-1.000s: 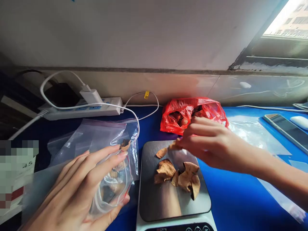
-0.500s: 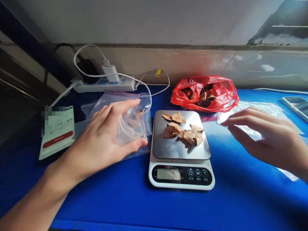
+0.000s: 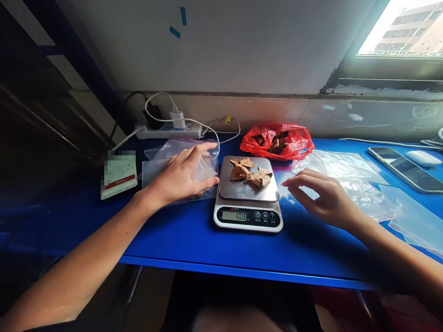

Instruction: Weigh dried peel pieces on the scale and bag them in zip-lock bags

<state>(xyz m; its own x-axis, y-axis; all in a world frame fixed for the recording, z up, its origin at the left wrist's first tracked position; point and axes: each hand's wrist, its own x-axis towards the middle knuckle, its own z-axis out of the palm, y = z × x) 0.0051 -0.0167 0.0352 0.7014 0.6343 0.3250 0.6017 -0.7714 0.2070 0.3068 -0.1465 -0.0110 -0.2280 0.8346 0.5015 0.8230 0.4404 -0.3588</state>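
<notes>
Dried brown pieces lie on the digital scale, mid-frame, which reads 10.8. Just left of it, I see the left hand gripping a clear bag, fingers wide; right of centre, the right hand has its fingertips close together, whether on anything I can't tell.

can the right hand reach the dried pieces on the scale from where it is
Probably yes: the right hand is just right of the scale, its fingers appear to hold nothing, and nothing visible blocks the way to the dried pieces.
</notes>
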